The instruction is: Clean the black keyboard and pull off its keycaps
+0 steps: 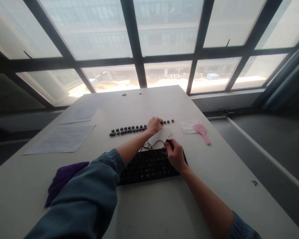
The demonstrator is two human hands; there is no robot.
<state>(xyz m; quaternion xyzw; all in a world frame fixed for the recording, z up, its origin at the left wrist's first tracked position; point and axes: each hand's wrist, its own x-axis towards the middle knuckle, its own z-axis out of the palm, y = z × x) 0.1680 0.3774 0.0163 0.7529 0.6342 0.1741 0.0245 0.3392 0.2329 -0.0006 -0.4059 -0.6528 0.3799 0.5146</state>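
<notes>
A black keyboard (149, 166) lies on the white table in front of me, its cable (151, 145) looped behind it. Beyond it, small black keycaps (129, 129) stand in two rows. My left hand (154, 126) reaches across the keyboard to the right part of these rows, fingers pinched on a dark keycap (161, 123) that they partly cover. Over the keyboard's right back corner, my right hand (174, 154) is closed around a keycap puller (169, 142). Its thin wire prongs point up and away from me.
Sheets of paper (62, 137) lie at the left, with a purple cloth (64, 179) nearer me. On the right are a pink hairbrush (200, 128) and a clear plastic bag (187, 127). Windows rise behind the table (149, 103).
</notes>
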